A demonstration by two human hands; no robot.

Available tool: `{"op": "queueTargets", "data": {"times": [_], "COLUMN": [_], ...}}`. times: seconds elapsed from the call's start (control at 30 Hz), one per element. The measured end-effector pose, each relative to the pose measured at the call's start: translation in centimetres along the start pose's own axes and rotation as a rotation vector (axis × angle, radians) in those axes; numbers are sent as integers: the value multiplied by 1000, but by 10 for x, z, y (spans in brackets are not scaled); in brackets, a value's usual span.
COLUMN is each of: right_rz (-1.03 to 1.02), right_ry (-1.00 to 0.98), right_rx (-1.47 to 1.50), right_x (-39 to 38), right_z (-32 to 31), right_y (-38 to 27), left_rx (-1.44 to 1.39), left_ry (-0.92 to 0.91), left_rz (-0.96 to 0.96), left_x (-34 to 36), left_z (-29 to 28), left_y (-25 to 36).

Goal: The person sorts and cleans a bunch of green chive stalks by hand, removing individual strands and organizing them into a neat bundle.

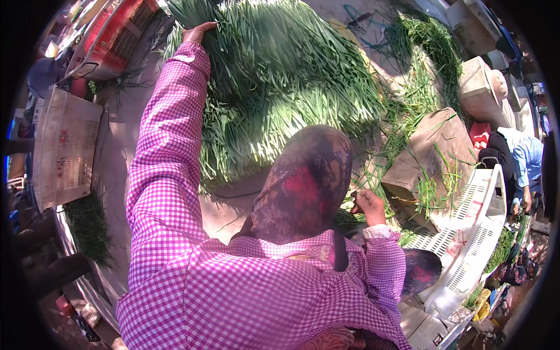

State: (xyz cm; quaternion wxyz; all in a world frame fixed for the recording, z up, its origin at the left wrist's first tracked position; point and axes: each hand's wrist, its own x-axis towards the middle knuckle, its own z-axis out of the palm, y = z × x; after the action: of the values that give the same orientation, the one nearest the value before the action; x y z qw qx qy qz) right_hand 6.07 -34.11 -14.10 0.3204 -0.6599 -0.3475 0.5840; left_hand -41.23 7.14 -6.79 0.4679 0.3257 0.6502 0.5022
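Note:
A large heap of long, flat green leaves with paler ends, which look like garlic chives, lies in front of me. My left arm reaches to the heap's far left side. There my left hand is closed on a bunch of chives, its thumb showing and its other fingers hidden among the leaves. Close to my right knee, my right hand is bent into a pinch. Something small and dark shows at its fingertips, too little to name. Loose greens lie just below that hand.
A white plastic crate and a red crate stand at left. On the right are a cardboard piece strewn with leaves, a white slotted crate and a tangled pile of greens. Another person bends at far right.

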Motion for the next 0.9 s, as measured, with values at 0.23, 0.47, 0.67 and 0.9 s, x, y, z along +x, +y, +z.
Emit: {"op": "queueTargets", "data": {"times": [0.23, 0.47, 0.67, 0.9], "right_rz": [98, 88, -59, -32], "right_ry": [-1, -41, -71, -102], "right_rx": [-22, -31, -47, -68], "right_x": [4, 10, 9, 11], "right_z": [10, 12, 22, 20], "right_y": [-2, 1, -8, -8], "left_rx": [127, 211, 314, 454], "left_ry": [179, 73, 97, -231], "left_rz": [103, -25, 105, 64], "left_x": [40, -6, -39, -122], "left_z": [-30, -70, -112, -41], "left_y": [-70, -80, -111, -86]}}
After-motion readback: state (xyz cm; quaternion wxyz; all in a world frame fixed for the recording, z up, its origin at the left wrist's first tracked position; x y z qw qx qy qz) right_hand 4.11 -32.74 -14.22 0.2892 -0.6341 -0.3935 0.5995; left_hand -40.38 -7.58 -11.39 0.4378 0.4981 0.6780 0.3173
